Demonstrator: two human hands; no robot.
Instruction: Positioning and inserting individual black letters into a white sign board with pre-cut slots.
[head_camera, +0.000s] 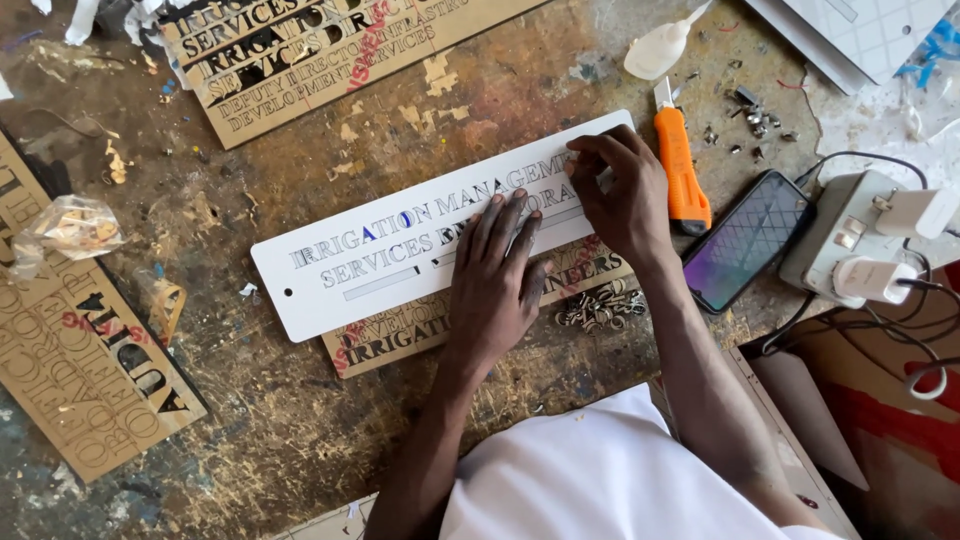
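1. Looking down from the head camera: a long white rectangular sign plate with cut-out lettering (400, 235) lies slantwise on the scuffed, paint-stained wooden workbench (300, 420), over a brown board stencil with cut letters (400, 335) that peeks out below it.
2. Left hand (495, 285) is flat, palm down, fingers spread and pressing on the middle of the plate. It grips nothing; it pins the plate.
3. Right hand (625, 190) is curled at the plate's upper right end, fingertips pinched at the lettering there. Whether a small piece sits between them I cannot tell.
4. Progress, as I judge it: letters at the left end of the plate look filled, a couple in blue, while the slots near the hands read as still open, so the plate looks part done with the right end left.
5. Just beside the right hand lies an orange utility knife (682, 165), untouched, and next to it a dark smartphone with a lit screen (748, 240).
6. A grey power adapter block with white plugs (860, 235) sits at the right edge, cables trailing.
7. A heap of small metal bits (600, 305) rests near the left wrist; two more brown lettered stencil boards lie at top (300, 50) and left (80, 360).
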